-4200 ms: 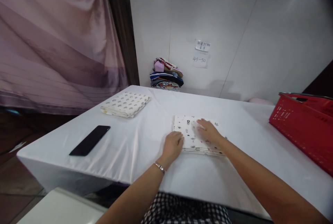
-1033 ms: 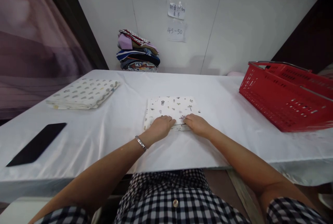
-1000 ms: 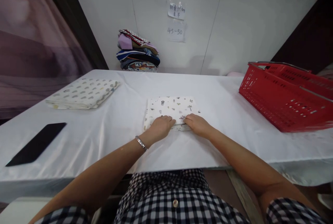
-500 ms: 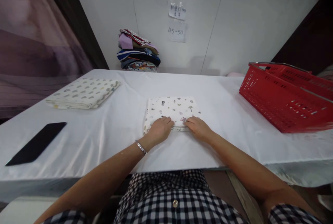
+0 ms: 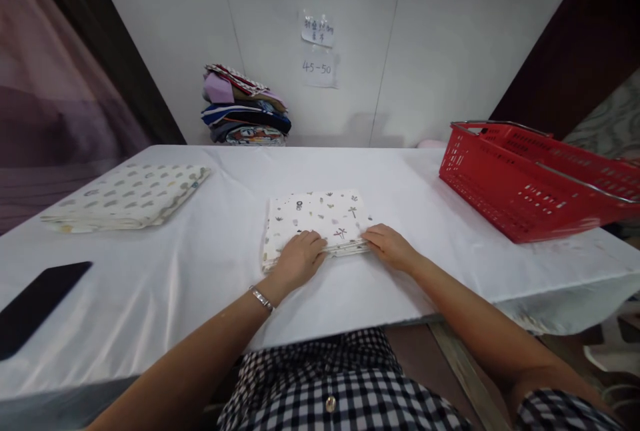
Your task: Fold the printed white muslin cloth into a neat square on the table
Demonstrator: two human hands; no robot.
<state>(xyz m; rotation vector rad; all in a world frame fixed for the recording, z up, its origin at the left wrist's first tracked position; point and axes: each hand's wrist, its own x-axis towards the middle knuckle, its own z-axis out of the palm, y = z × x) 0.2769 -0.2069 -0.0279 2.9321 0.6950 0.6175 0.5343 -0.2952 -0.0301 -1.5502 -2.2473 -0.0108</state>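
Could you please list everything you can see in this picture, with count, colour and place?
folded printed cloth: one, white with small motifs, table centre
folded dotted cloth: one, cream with grey spots, table left
phone: one, black, near left edge
basket: one, red, table right
clothes pile: one, mixed colours, against wall
paper notes: two, white, on wall
table: one, white cover
curtain: one, mauve, left
bracelet: one, silver, left wrist
left hand: on the printed cloth's near edge
right hand: at its near right corner
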